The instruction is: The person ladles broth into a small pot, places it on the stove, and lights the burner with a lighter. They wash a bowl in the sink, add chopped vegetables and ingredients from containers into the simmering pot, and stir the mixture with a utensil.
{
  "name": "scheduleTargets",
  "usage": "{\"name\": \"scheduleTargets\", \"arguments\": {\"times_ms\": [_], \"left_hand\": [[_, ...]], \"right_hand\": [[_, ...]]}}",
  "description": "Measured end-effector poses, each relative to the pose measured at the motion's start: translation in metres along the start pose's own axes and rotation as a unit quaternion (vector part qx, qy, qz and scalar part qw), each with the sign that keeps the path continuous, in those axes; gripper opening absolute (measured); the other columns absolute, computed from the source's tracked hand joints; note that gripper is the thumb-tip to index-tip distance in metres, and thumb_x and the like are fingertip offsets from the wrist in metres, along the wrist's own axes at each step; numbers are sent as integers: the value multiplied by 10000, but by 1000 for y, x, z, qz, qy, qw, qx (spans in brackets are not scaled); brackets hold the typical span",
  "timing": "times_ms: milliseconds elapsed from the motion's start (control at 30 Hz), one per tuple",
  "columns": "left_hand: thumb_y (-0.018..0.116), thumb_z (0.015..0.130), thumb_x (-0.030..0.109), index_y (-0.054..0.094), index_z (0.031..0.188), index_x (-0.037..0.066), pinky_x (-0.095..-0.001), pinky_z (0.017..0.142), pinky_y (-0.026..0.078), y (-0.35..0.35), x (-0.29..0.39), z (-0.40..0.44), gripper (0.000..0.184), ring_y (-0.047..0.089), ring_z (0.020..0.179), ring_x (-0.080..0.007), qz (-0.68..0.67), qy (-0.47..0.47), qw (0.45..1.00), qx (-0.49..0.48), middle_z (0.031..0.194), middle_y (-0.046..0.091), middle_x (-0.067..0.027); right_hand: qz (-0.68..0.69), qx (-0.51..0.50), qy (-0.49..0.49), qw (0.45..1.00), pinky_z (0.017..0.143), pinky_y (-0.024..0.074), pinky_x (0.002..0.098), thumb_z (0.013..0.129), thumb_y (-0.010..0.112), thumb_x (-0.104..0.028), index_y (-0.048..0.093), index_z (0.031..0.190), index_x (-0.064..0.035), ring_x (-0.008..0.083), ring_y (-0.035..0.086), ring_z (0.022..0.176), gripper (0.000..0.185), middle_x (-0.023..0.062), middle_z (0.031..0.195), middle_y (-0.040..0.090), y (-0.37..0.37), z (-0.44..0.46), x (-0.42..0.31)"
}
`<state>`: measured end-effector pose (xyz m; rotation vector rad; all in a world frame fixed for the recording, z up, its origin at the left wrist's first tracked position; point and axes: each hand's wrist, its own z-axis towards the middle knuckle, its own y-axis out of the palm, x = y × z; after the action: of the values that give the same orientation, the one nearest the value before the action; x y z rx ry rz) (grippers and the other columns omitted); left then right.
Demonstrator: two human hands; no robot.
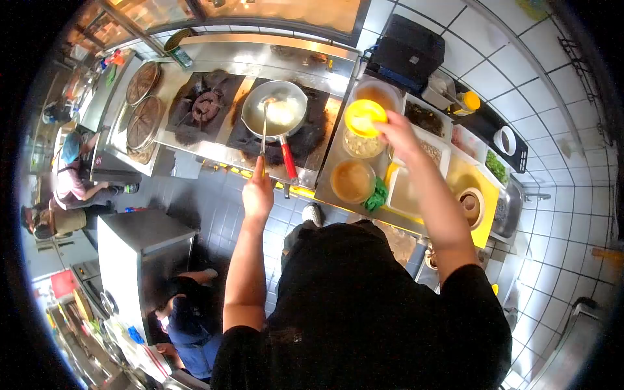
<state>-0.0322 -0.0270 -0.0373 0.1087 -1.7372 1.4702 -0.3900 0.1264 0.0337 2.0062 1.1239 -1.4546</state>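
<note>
My left hand is closed round the wooden handle of a long ladle, whose head rests in a metal pan. Pale, whitish food lies in the pan, which sits on the right burner with its red handle pointing toward me. My right hand grips the edge of a yellow bowl with something pale inside. That bowl is above a tub of chopped pale food. Beside it stand a tub of brown liquid and another round tub.
An unused burner is left of the pan. Woven lids lie farther left. Ingredient trays and a yellow board are at right, near a sink. Several people are at left, one close behind a steel cabinet.
</note>
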Motion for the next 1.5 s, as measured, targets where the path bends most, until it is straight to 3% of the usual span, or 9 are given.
{"name": "scheduleTargets", "arguments": {"times_ms": [133, 267, 500, 600, 633, 700, 1000, 1200, 1500], "left_hand": [[602, 926, 107, 479, 1476, 173, -514, 705, 541, -3, -8, -14, 567, 673, 814, -452, -14, 0, 1000, 21, 953, 675, -279], [599, 924, 102, 483, 1474, 179, -504, 709, 548, -23, -2, -19, 567, 671, 791, -439, -27, -13, 999, 19, 928, 671, -262], [617, 905, 65, 521, 1448, 204, -489, 682, 545, -45, 2, -28, 569, 673, 763, -419, -2, -33, 999, 41, 896, 678, -229], [607, 906, 65, 518, 1448, 180, -484, 711, 549, -52, 2, -29, 561, 673, 782, -412, 4, -64, 997, 30, 915, 680, -227], [605, 906, 66, 516, 1448, 175, -484, 713, 550, -52, 2, -31, 560, 673, 783, -411, 5, -74, 997, 24, 916, 680, -227], [601, 905, 76, 522, 1443, 170, -483, 706, 554, -51, -1, -31, 551, 669, 759, -413, -1, -76, 997, 30, 890, 669, -224], [588, 904, 92, 545, 1423, 156, -482, 627, 553, -38, -8, -26, 524, 666, 685, -372, 30, -38, 998, 28, 821, 658, -181], [586, 929, 119, 543, 1423, 167, -515, 647, 541, -36, 6, 1, 498, 673, 712, -415, 28, -37, 999, 1, 827, 679, -235], [600, 869, 123, 454, 1398, 66, -551, 741, 538, 19, 38, 50, 552, 628, 850, -510, 8, -25, 998, -53, 1022, 574, -326]], "right_hand": [[-83, 16, -27, 996, 636, 506, 287, 877, 674, -158, 680, 1102, -63, 153, 642, 710, 245, 77, 852, 698, 70, 50, -26], [-267, 86, -232, 931, 840, 527, 461, 837, 675, -143, 663, 1079, -52, 397, 667, 926, 259, 179, 976, 703, 105, 107, -32], [-426, 171, -417, 785, 865, 522, 458, 826, 707, -127, 613, 1072, -39, 387, 644, 973, 277, 176, 1060, 649, 162, 82, -122], [-485, 150, -373, 777, 877, 517, 479, 880, 649, -160, 610, 1099, -60, 367, 657, 976, 243, 173, 1087, 663, 190, 101, -104], [-378, 63, -215, 899, 814, 543, 482, 922, 559, -152, 588, 1084, -45, 364, 668, 925, 196, 191, 1035, 642, 202, 123, -74], [-683, 25, -443, 580, 630, 592, 387, 908, 530, -131, 592, 1029, -17, 281, 695, 729, 178, 166, 930, 615, 199, 157, -21], [-511, 88, -402, 755, 721, 562, 465, 769, 692, -56, 588, 1076, -40, 385, 686, 787, 324, 163, 1010, 638, 197, 144, -51], [-142, 32, -117, 982, 606, 572, 333, 863, 648, -27, 593, 1129, 14, 213, 671, 666, 275, 131, 912, 677, 160, 117, -62], [24, 127, -51, 990, 578, 483, 243, 901, 669, -85, 609, 1149, -25, 102, 574, 635, 262, 33, 846, 633, 29, -8, -54]]}}
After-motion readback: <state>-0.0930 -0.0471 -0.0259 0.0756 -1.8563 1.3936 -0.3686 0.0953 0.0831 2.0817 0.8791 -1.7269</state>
